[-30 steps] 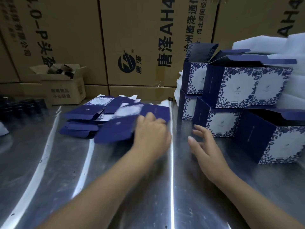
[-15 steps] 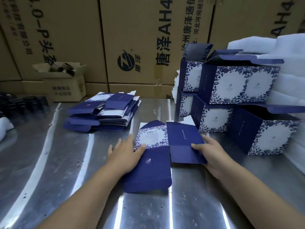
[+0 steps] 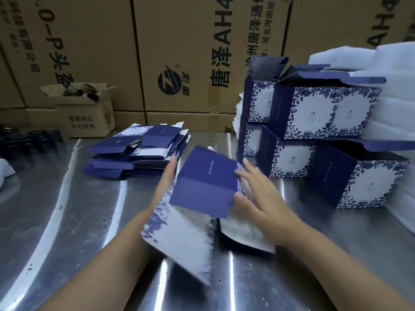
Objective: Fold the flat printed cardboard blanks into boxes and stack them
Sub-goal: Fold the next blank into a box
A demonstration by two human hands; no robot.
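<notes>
A navy and white floral cardboard blank (image 3: 202, 189) is lifted off the steel table (image 3: 67, 209) between my hands, partly opened and blurred. My left hand (image 3: 167, 176) presses straight fingers against its left side, mostly hidden behind the card. On the blank's right edge lies my right hand (image 3: 258, 194), fingers spread and thumb at the navy panel's lower corner. A pile of flat blanks (image 3: 139, 151) lies at the back left. Several folded boxes (image 3: 318, 113) with open lids are stacked at the right, the nearest one (image 3: 368, 178) standing alone.
Big brown shipping cartons (image 3: 179, 52) wall off the back. A small open carton (image 3: 85, 111) with tubes stands at the back left, dark items (image 3: 29, 140) beside it. White foam sheets (image 3: 393, 63) rise behind the folded boxes.
The blank lay flat on the table under both hands; now it is raised and tilted, opening into a sleeve. Before that my left hand pulled it from the pile.
</notes>
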